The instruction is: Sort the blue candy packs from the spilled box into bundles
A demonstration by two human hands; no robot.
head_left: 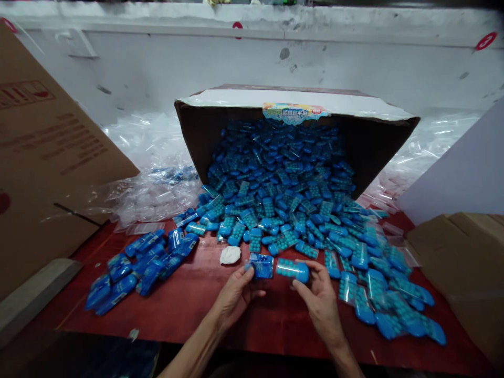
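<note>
Between thumb and fingers, my left hand (241, 289) grips a dark blue printed sleeve (263, 266). To its right, my right hand (319, 294) holds a small clear bottle with a blue cap (292, 270), lying sideways with turquoise balls inside. The bottle's clear end points at the sleeve, with a narrow gap between them. A crumpled white wad (230, 255) rests on the red table just beyond my left hand. Many similar bottles (275, 210) spill from a tipped cardboard box (386, 152). Left of my hands lies a pile of dark blue sleeved packs (145, 260).
Clear plastic pieces (157, 194) are heaped behind the left pile. A large brown carton (47, 157) leans at the left, and another carton (460, 257) stands at the right. The red table (260, 320) ends at a front edge near my forearms; a white wall (157, 63) rises behind.
</note>
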